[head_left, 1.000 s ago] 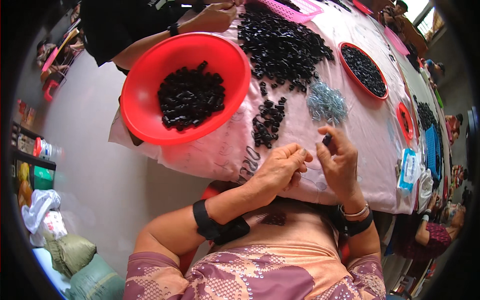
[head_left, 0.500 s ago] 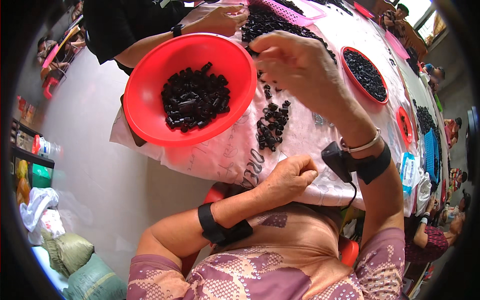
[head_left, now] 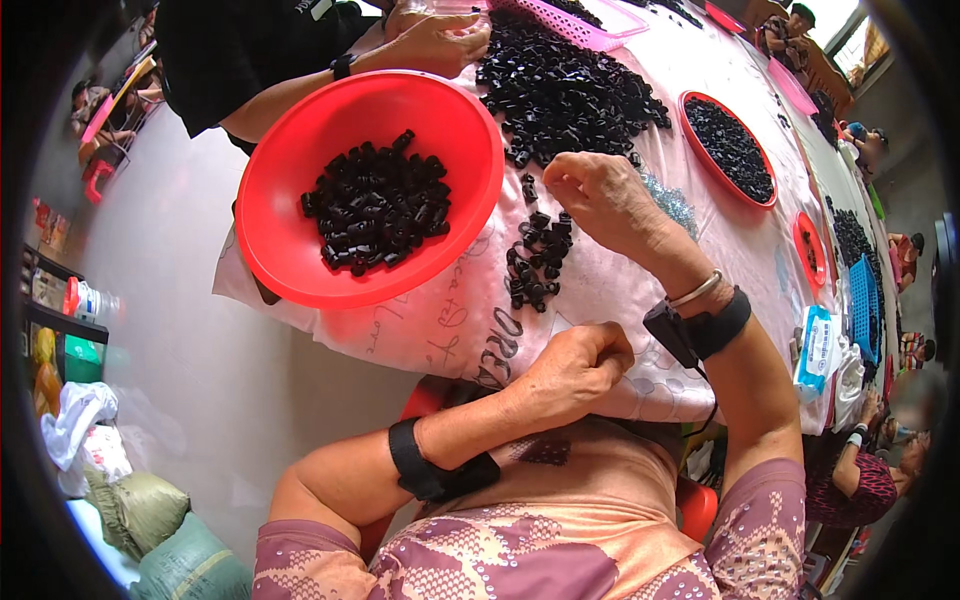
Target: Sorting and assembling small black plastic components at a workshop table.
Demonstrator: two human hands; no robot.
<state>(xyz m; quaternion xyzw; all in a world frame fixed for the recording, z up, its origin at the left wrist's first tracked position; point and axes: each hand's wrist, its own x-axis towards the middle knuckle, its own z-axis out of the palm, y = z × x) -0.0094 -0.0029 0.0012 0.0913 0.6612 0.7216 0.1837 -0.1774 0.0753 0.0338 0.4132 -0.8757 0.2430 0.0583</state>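
So far only part of the sorting looks done, I think. The red bowl (head_left: 300, 240) on the left w/ a small heap of black plastic bits (head_left: 378, 205) is far from full. A big pile of black bits (head_left: 560, 85) waits at the far side of the table (head_left: 440, 320), & a little bunch of bits (head_left: 535, 262) lies near the middle. The right hand (head_left: 600, 195) hangs over that bunch, fingers curled; can't tell if it holds a bit. The left hand (head_left: 580, 365) is a closed fist at the near table edge; can't see anything in it. Lots left to do, prob.
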